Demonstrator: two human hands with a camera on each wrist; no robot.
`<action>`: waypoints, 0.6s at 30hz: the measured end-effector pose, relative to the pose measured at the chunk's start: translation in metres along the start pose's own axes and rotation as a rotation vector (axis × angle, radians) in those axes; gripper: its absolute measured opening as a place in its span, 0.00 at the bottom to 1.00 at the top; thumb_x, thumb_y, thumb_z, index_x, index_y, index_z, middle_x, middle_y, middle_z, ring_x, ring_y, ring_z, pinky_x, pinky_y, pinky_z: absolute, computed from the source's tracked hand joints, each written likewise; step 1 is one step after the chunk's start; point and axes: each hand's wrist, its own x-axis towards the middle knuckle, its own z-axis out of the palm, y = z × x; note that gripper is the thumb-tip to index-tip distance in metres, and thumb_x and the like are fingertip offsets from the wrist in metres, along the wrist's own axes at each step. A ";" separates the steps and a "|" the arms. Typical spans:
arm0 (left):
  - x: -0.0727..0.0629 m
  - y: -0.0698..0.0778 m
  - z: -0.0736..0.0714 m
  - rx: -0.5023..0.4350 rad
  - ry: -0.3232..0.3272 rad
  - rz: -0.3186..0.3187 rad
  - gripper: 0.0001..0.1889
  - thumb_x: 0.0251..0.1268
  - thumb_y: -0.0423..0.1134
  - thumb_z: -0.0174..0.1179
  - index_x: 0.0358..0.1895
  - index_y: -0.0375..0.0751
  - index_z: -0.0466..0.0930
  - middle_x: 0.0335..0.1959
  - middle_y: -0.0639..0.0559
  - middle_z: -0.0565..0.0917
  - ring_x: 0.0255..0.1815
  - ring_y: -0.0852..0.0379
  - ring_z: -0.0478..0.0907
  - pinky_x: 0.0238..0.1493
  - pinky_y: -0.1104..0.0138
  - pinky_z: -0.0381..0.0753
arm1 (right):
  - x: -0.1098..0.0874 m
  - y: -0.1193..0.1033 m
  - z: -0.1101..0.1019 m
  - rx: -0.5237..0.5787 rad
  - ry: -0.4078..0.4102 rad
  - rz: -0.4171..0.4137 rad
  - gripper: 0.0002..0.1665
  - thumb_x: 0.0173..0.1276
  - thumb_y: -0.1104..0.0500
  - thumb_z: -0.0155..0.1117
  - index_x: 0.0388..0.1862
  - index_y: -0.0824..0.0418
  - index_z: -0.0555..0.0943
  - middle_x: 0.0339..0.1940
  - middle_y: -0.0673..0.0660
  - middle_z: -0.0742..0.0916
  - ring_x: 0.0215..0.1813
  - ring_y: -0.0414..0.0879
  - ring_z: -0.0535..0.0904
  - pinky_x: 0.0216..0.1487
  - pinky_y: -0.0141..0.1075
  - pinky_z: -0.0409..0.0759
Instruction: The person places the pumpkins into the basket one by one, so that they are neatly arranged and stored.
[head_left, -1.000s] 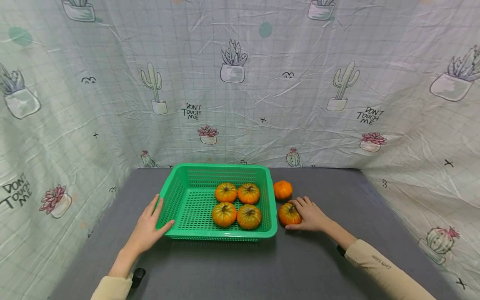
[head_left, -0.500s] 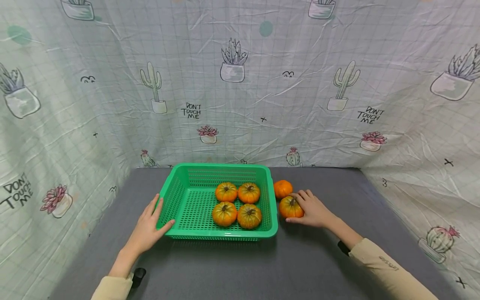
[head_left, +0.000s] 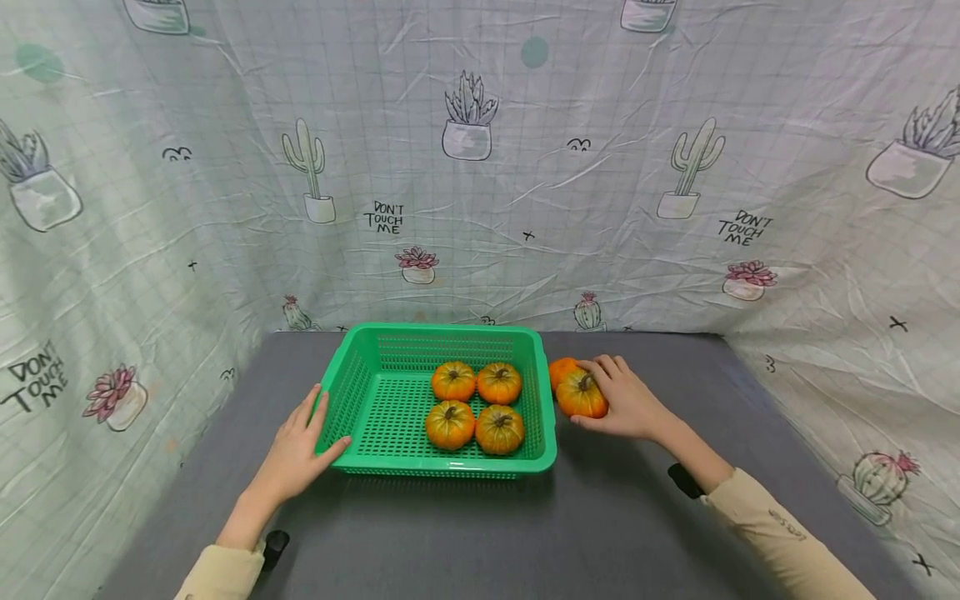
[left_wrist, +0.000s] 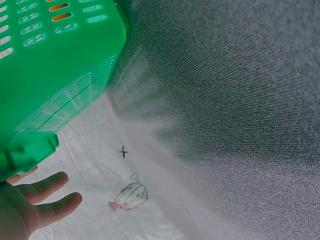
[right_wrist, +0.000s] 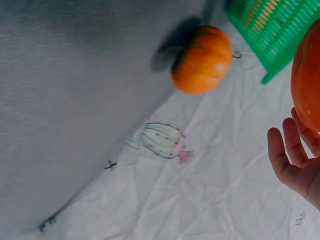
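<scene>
My right hand grips a small orange pumpkin with a brown stem, thumb on the near side and fingers over the far side. It is raised off the table, right of a green plastic basket; the right wrist view shows the held pumpkin at its right edge. My left hand lies at the basket's left rim, fingers extended and thumb by the front corner. In the left wrist view its fingers are spread beside the rim. Several pumpkins sit in the basket's right half.
Another orange pumpkin stands on the grey table behind the held one, partly covered by it, close to the basket's right side. A white cloth printed with cacti hangs behind and along both sides of the table.
My right hand has lifted the pumpkin from the table and moved it slightly away from me, so it now overlaps the one behind. My left hand and the basket have stayed put.
</scene>
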 end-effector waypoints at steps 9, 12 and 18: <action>0.002 0.000 0.000 0.000 -0.009 -0.014 0.42 0.60 0.54 0.52 0.69 0.30 0.46 0.70 0.34 0.47 0.64 0.29 0.51 0.54 0.35 0.56 | 0.013 -0.015 -0.009 0.009 0.006 -0.048 0.43 0.46 0.38 0.65 0.56 0.60 0.68 0.47 0.57 0.73 0.45 0.49 0.66 0.42 0.43 0.71; 0.002 0.000 0.000 -0.002 -0.006 -0.011 0.42 0.60 0.54 0.52 0.68 0.30 0.46 0.70 0.33 0.47 0.64 0.29 0.51 0.53 0.35 0.56 | 0.018 -0.019 -0.010 0.023 0.001 -0.079 0.41 0.45 0.39 0.65 0.56 0.58 0.68 0.48 0.56 0.73 0.45 0.48 0.65 0.42 0.42 0.71; 0.001 0.000 0.001 0.004 -0.001 -0.007 0.42 0.60 0.54 0.52 0.68 0.29 0.47 0.69 0.32 0.48 0.64 0.29 0.52 0.53 0.35 0.57 | 0.029 -0.030 -0.009 0.032 -0.025 -0.140 0.43 0.45 0.41 0.66 0.58 0.58 0.67 0.51 0.56 0.72 0.46 0.47 0.64 0.42 0.43 0.71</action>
